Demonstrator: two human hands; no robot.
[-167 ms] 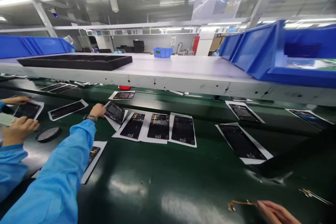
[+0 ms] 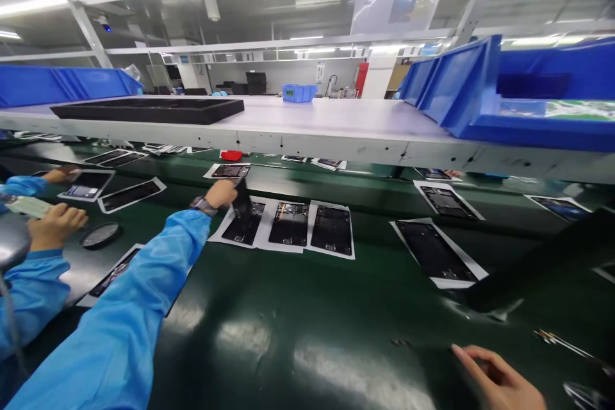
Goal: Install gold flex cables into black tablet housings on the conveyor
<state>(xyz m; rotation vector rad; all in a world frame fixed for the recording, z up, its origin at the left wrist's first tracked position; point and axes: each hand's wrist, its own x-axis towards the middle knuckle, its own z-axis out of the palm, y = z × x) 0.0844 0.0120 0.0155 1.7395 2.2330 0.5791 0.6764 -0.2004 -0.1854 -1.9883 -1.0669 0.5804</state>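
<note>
Being pinched by left hand (image 2: 221, 193), dark phone panel (image 2: 241, 202) is held with long axis nearly upright; open right hand (image 2: 497, 378) is far, at lower right.

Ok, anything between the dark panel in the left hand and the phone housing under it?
Nothing visible. The dark panel in the left hand sits right over the phone housing on its white sheet; no other object shows between them.

The right hand (image 2: 500, 381) is cut off by the bottom edge; the left hand (image 2: 221, 193) hides the top of a dark device panel (image 2: 242, 206).
</note>
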